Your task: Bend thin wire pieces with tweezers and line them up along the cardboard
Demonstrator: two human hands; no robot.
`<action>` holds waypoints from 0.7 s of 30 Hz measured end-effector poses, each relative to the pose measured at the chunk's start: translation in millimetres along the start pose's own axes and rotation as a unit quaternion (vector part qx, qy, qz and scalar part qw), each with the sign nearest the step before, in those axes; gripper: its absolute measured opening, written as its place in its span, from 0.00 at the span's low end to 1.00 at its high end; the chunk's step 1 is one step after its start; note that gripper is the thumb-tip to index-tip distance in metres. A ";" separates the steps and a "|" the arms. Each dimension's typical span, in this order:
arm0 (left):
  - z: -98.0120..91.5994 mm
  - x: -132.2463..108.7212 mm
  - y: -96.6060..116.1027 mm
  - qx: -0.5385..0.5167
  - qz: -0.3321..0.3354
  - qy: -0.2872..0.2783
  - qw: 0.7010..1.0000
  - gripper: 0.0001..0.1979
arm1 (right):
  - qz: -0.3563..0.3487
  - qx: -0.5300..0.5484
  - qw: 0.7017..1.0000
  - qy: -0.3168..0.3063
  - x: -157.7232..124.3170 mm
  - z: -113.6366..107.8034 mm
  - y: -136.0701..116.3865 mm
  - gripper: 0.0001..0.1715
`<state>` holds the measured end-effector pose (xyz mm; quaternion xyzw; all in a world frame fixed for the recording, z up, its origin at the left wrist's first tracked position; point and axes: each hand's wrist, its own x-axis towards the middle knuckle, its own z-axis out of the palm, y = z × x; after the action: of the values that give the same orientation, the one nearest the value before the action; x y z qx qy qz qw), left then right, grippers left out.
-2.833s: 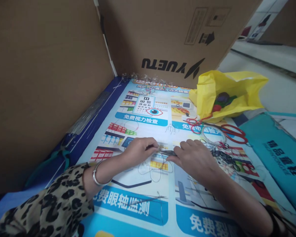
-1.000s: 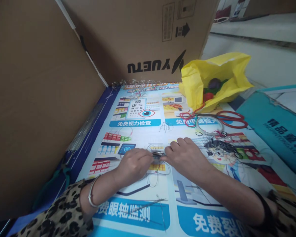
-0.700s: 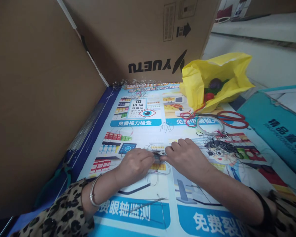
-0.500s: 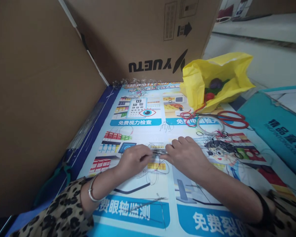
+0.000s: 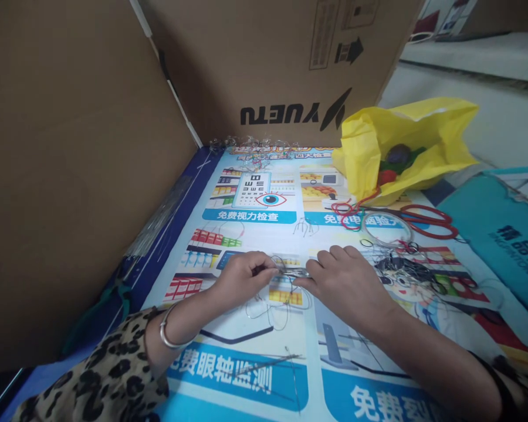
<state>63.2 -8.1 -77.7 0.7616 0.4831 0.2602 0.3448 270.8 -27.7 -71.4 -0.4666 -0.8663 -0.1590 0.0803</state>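
Observation:
My left hand (image 5: 245, 275) is closed, thumb and forefinger pinching a thin wire (image 5: 278, 310) that loops below the fingers over the printed sheet. My right hand (image 5: 349, 287) is wrapped round small metal pliers (image 5: 297, 272); their slim jaws point left and meet the wire at my left fingertips. The handles are hidden in my palm. Close to my right hand lies a tangle of dark wires and cords (image 5: 402, 269). Several straight thin wire pieces (image 5: 268, 366) are on the sheet in front of me, and a small bunch of bent wires (image 5: 305, 227) lies beyond my hands.
Cardboard walls (image 5: 290, 58) stand at the back and left. A yellow bag (image 5: 365, 152) holds coloured yarn. Red-handled scissors (image 5: 435, 217) and a wire coil (image 5: 387, 228) lie before it. Teal pliers (image 5: 114, 299) and a wire bundle (image 5: 158, 223) are left; a teal box (image 5: 501, 223) is right.
The view has shifted slightly, so the surroundings appear further right. My left fingers have turned a little and opened a gap behind the pinch; both hands keep their hold.

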 end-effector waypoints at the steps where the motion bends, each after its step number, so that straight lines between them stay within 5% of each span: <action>1: 0.1 0.1 -0.6 0.001 0.004 -0.002 1.000 0.07 | -0.002 -0.001 1.000 0.002 0.6 -0.1 -0.2 0.18; 21: 2.0 -2.1 0.9 0.034 0.032 0.027 0.999 0.06 | -0.025 -0.022 0.999 -0.001 4.6 -3.9 -6.6 0.18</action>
<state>64.3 -10.8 -78.4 0.7804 0.4766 0.2749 0.2970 262.7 -28.9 -67.7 -0.4464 -0.8741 -0.1799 0.0651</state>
